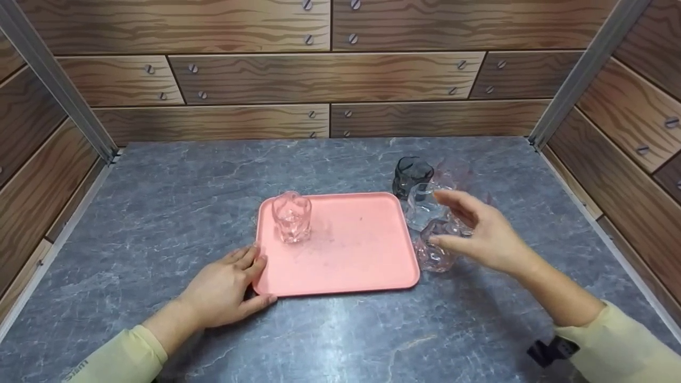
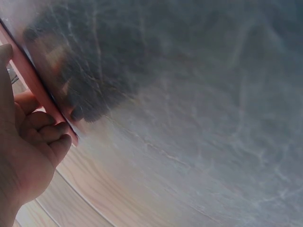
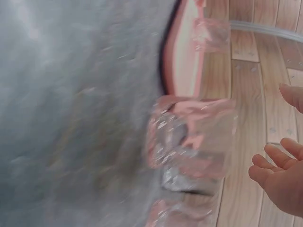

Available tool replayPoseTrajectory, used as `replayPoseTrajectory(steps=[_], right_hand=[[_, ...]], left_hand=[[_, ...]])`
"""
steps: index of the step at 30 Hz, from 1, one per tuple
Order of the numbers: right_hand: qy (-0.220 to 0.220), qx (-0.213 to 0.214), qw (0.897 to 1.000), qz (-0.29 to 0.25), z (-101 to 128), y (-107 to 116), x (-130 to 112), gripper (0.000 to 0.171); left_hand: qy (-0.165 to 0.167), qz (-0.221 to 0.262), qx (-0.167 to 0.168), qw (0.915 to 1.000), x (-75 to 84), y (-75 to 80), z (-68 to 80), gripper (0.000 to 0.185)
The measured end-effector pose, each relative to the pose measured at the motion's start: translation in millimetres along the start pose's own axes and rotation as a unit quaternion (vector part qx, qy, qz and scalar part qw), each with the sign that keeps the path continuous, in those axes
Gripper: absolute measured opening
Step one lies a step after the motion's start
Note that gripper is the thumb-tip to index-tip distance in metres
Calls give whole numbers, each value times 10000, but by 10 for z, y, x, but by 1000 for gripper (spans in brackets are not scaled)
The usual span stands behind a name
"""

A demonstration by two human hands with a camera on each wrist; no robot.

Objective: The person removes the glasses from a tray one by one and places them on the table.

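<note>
Steadying hand: the left hand (image 1: 226, 290) lies flat on the worktop, fingers straight, pressed against the near-left corner of the pink tray (image 1: 367, 266); the left wrist view shows its fingers (image 2: 45, 130) touching the tray rim.
Tray: it sits mid-worktop, long axis running left to right, with one pink glass (image 1: 291, 217) upright near its far-left corner.
Cluster: just beside the tray's right edge stands a group of tumblers, all upright. The nearest pink tumbler (image 1: 435, 250) almost touches the tray's near-right side, a clear tumbler (image 1: 423, 207) stands behind it, a dark grey tumbler (image 1: 412, 176) is off the far-right corner, and a faint pinkish one (image 1: 456, 173) stands further right.
Reaching hand: the right hand (image 1: 487, 234) hovers open, fingers spread and relaxed, gripping nothing, right over the cluster; the right wrist view shows its fingertips (image 3: 265, 172) just clear of the pink tumbler (image 3: 194, 142).
Key relation: the pink tumbler lies directly left of and below the right palm, between palm and tray edge, so the right hand is much the nearer; the left is well apart, across the tray.
</note>
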State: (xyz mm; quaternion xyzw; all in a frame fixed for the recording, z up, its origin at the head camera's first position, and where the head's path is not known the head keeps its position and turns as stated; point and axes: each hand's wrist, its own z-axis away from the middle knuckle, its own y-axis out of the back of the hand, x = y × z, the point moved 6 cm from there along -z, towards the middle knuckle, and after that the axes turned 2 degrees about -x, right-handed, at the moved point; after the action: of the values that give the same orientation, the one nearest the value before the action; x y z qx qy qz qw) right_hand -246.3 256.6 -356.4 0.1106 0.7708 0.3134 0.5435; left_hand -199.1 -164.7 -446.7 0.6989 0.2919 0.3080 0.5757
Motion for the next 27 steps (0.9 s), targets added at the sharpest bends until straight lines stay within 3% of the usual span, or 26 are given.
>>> replayPoseTrajectory(steps=[8, 18, 27], right_hand=[[342, -156, 9988, -303, -331, -302, -345, 79], [599, -376, 9936, -879, -790, -870, -730, 91], [504, -525, 9944, -766, -1082, -1386, -802, 93]], left_hand=[[-61, -25, 32, 10000, -4, -8, -7, 80], [-51, -21, -64, 10000, -13, 0, -15, 79], [-33, -27, -46, 10000, -1, 6, -1, 79]])
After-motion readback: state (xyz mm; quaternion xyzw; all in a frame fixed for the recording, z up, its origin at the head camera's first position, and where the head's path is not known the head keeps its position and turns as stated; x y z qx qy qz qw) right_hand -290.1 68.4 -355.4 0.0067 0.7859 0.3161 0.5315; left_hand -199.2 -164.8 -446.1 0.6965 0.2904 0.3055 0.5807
